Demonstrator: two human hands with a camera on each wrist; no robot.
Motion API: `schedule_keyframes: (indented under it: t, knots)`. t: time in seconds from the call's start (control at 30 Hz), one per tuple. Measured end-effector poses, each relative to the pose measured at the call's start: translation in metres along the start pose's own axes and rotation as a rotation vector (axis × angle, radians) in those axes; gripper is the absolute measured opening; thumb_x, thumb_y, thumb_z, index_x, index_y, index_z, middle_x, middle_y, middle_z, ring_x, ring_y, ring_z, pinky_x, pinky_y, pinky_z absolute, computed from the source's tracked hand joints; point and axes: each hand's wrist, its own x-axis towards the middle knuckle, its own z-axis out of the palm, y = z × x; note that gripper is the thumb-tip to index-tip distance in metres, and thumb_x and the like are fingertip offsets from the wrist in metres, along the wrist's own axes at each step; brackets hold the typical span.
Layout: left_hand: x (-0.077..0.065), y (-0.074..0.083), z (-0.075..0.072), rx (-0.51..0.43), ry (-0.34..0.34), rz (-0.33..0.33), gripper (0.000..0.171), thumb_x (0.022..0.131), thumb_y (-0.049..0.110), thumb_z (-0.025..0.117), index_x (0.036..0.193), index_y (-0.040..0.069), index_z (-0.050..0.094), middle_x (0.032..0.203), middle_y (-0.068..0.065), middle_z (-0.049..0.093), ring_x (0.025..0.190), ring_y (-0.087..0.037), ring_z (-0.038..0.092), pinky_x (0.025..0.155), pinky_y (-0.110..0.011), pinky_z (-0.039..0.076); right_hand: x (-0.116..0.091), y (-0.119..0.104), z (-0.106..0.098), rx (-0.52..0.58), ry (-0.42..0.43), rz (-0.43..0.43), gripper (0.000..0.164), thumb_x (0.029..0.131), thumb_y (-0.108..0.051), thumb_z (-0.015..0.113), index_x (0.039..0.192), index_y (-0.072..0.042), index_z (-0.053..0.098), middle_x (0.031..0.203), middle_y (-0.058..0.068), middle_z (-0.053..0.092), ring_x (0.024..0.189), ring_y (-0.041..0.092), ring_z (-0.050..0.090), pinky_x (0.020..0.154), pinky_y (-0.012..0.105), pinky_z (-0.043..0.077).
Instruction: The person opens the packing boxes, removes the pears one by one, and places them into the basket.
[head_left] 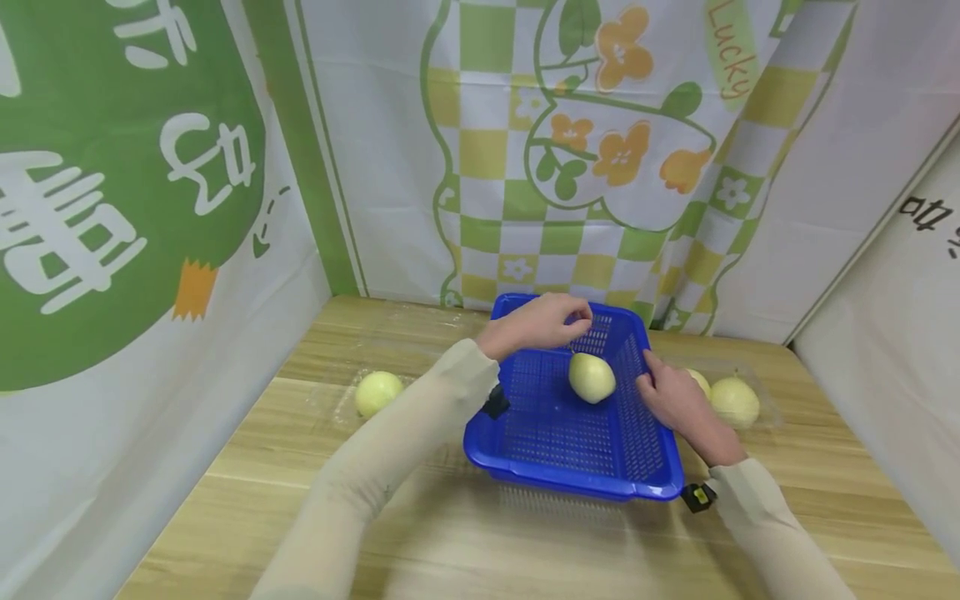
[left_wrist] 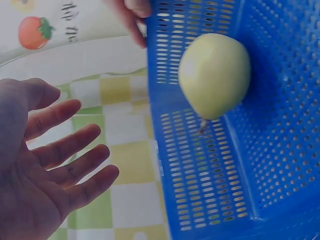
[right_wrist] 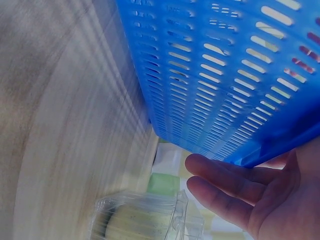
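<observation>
A blue plastic basket (head_left: 555, 477) with slotted walls holds one pale yellow-green pear (head_left: 592, 378). In the left wrist view, the pear (left_wrist: 215, 75) leans by the slotted wall, its stem showing. My left hand (head_left: 540, 322) is over the basket's far left part, holding nothing. Its fingers (left_wrist: 75, 137) are spread and loosely bent in the left wrist view. At the right side, my right hand (head_left: 677, 402) grips the basket rim, thumb over the top. From the right wrist view, its fingers (right_wrist: 225, 185) lie against the outside, under the rim; the thumb is mostly hidden.
Right of the basket, a clear plastic box (right_wrist: 180, 220) contains pale pears (head_left: 735, 402). Another pear (head_left: 378, 393) sits in clear packaging on the left. All stand on a wood-grain table (head_left: 247, 492), with a printed curtain (head_left: 390, 167) behind and cloth at both sides.
</observation>
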Motion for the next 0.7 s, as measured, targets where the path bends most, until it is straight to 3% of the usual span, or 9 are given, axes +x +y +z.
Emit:
schedule_keyframes:
  t: [0.3, 0.7]
  knots:
    - [-0.015, 0.005, -0.016, -0.010, 0.085, 0.051, 0.027, 0.102, 0.025, 0.048, 0.116, 0.011, 0.066, 0.117, -0.003, 0.068, 0.112, -0.014, 0.061, 0.099, -0.027, 0.046, 0.000, 0.001, -0.001, 0.001, 0.004, 0.009, 0.057, 0.095, -0.016, 0.039, 0.144, 0.012, 0.037, 0.115, 0.039, 0.060, 0.063, 0.028, 0.055, 0.061, 0.045, 0.046]
    - [-0.045, 0.010, -0.030, -0.072, 0.194, 0.047, 0.026, 0.101, 0.025, 0.050, 0.118, 0.011, 0.065, 0.121, -0.003, 0.067, 0.118, -0.017, 0.060, 0.102, -0.030, 0.046, -0.001, 0.001, 0.001, 0.017, 0.005, 0.006, 0.057, 0.095, -0.017, 0.037, 0.144, 0.012, 0.037, 0.118, 0.039, 0.059, 0.064, 0.028, 0.055, 0.063, 0.046, 0.047]
